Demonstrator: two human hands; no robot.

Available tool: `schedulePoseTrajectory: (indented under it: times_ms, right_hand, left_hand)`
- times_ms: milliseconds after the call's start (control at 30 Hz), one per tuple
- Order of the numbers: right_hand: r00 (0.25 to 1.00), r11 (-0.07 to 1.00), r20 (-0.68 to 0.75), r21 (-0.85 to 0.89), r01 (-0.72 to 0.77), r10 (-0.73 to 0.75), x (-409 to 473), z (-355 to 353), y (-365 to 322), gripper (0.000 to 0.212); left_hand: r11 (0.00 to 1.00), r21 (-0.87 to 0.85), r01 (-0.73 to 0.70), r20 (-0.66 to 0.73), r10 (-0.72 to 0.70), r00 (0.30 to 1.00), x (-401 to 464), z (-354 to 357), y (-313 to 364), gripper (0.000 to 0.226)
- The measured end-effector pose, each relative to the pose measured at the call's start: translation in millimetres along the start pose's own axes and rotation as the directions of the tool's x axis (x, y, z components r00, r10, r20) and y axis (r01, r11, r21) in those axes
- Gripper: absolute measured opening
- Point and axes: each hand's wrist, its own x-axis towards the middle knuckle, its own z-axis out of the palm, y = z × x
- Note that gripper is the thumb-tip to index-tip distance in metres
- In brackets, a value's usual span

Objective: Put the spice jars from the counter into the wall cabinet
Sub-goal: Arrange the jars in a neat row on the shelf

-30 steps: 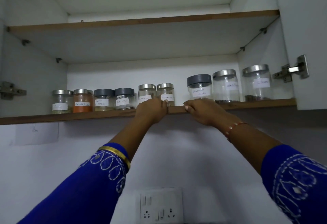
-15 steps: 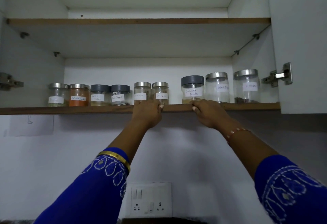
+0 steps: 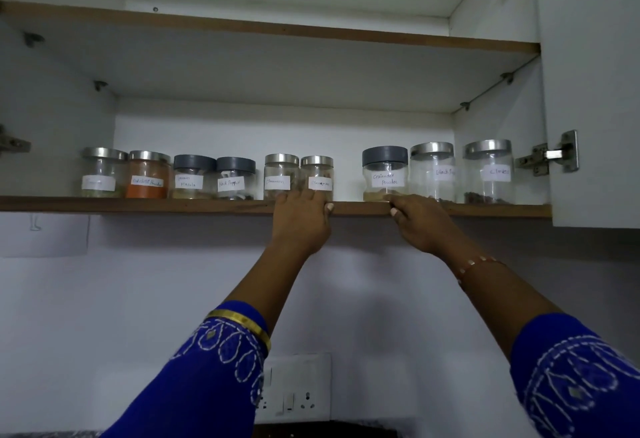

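1. Left of the left hand [image 3: 300, 221]: jars labelled "Masala" [image 3: 191, 178] and "Black Pepper" [image 3: 235, 179]
2. Left hand's fingers hook over the shelf edge [image 3: 138, 205], touching a "Cinnamon" jar [image 3: 317, 176]
3. Right hand [image 3: 420, 221] likewise grips the edge below "Coriander Powder" [image 3: 384, 174]; "Cloves" [image 3: 489, 173] sits further right

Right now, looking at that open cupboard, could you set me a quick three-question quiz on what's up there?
1. True or false: the coriander powder jar has a grey lid.
2. How many jars stand on the lower shelf?
3. Which jar holds orange powder? A. the second from the left B. the clove jar C. the one nearest the left hand

Key: 1. True. 2. Nine. 3. A. The right hand reaches up by the coriander jar.
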Motion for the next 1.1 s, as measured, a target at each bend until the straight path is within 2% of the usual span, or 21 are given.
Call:
schedulePoseTrajectory:
  times_ms: [200, 467, 600, 733, 833, 933, 1100]
  right_hand:
    - [0.999, 0.999, 0.045, -0.030, 0.021, -0.020, 0.5, 0.7, 2.0, 0.041]
    - [0.997, 0.990, -0.009, -0.116, 0.079, -0.080, -4.0, 6.9, 10.3, 0.048]
    - [0.987, 0.979, 0.011, -0.125, 0.159, -0.159, -6.9, 1.2, 17.6, 0.050]
    - [0.974, 0.970, 0.040, -0.086, 0.227, -0.225, -6.3, -4.1, 31.7, 0.048]
    - [0.983, 0.982, 0.027, -0.037, 0.185, -0.184, -6.9, -5.2, 49.5, 0.046]
    - [0.996, 0.997, 0.023, -0.002, 0.082, -0.082, -8.3, -7.1, 72.7, 0.047]
    - [0.996, 0.989, 0.076, 0.136, -0.056, 0.046, -0.3, -16.7, 103.0, 0.050]
  left_hand:
    - [1.000, -0.003, 0.007, 0.018, -0.007, 1.000, -3.5, -1.0, 2.6, 0.034]
    - [0.996, 0.061, 0.062, 0.063, -0.066, 0.996, -9.1, -7.6, 11.7, 0.034]
    - [0.983, 0.150, 0.109, 0.109, -0.126, 0.986, -11.7, -8.5, 22.3, 0.044]
    - [0.983, 0.135, 0.126, 0.131, -0.144, 0.981, -12.2, -12.6, 31.5, 0.044]
    - [0.994, 0.087, 0.068, 0.109, -0.078, 0.991, -13.5, -12.1, 45.9, 0.039]
    - [0.999, 0.027, 0.040, 0.121, -0.043, 0.992, -7.4, -10.7, 69.1, 0.036]
    - [0.998, 0.015, -0.053, 0.251, 0.048, 0.967, 14.4, -1.1, 116.5, 0.050]
